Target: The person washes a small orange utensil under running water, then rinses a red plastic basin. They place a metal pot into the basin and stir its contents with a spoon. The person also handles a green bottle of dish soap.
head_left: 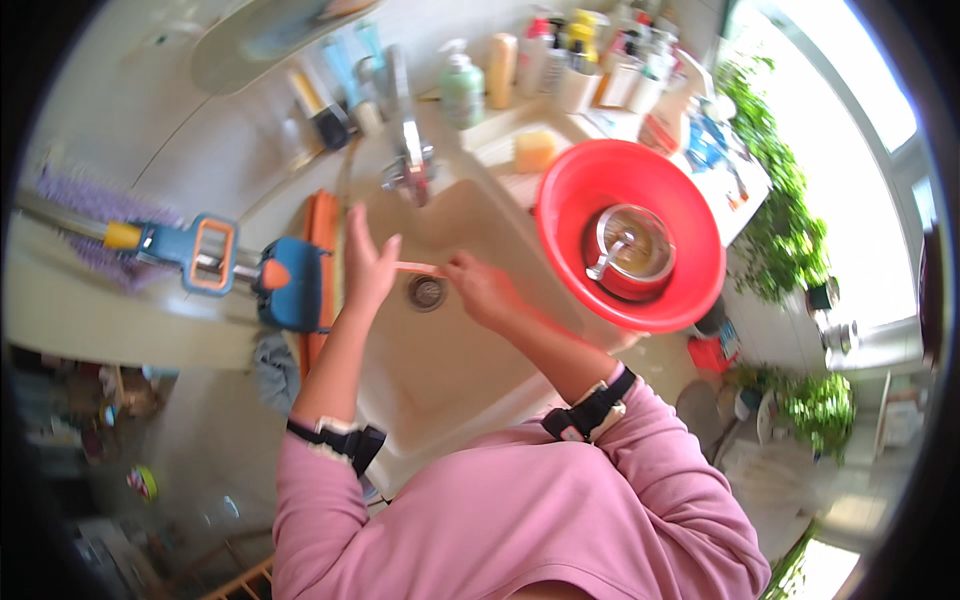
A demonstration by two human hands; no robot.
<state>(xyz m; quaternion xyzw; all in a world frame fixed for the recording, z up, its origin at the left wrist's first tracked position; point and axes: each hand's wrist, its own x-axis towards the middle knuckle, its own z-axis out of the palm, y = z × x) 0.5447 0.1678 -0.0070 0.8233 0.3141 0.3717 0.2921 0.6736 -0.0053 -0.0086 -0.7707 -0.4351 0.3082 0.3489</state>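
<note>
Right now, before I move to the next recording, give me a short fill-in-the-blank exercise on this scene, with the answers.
1. The left hand and right hand are both above a beige ____ with a round metal drain.
2. A thin strip shows in the gap between the two ____.
3. The large round basin on the person's right is coloured ____.
4. The blue-and-orange cleaning tool is on the person's ____ side.

Missing words: sink; hands; red; left.
</note>
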